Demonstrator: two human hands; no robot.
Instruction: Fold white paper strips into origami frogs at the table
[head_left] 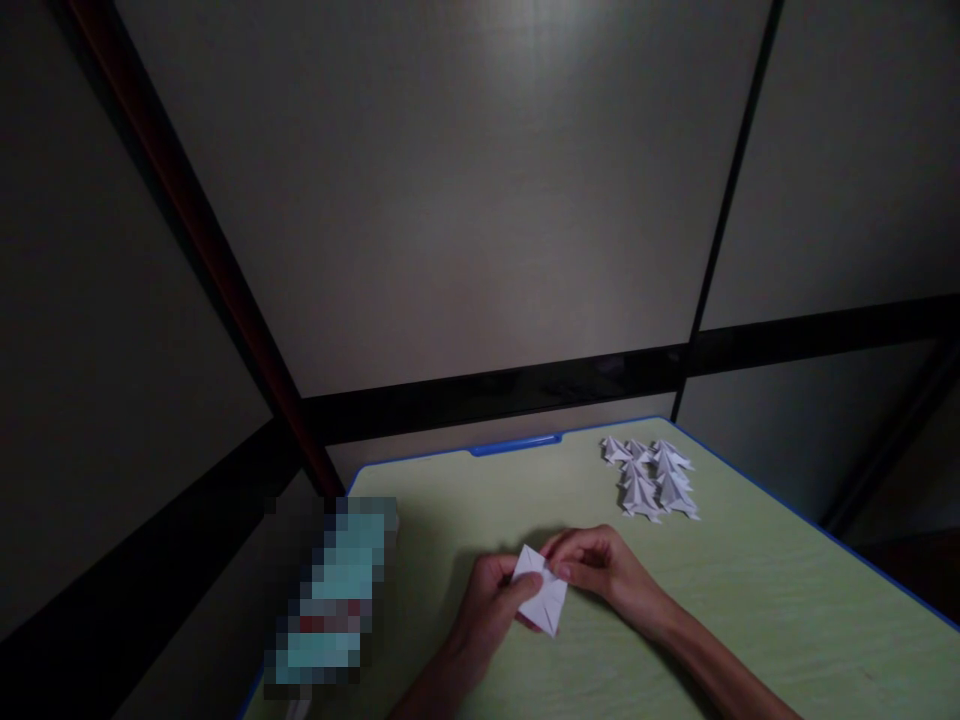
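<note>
My left hand (491,600) and my right hand (596,565) meet over the green table (750,600), both pinching a small folded white paper (544,595). The left thumb lies across the paper's left side. The right fingers curl over its upper right corner. The paper is partly folded, with a point toward the bottom. It is held just above the tabletop, near its middle.
Several finished white folded paper figures (651,480) lie in a cluster at the table's far right. A pixelated blue-and-red object (334,595) sits at the left edge. The table has a blue rim (517,443) and stands against panelled walls.
</note>
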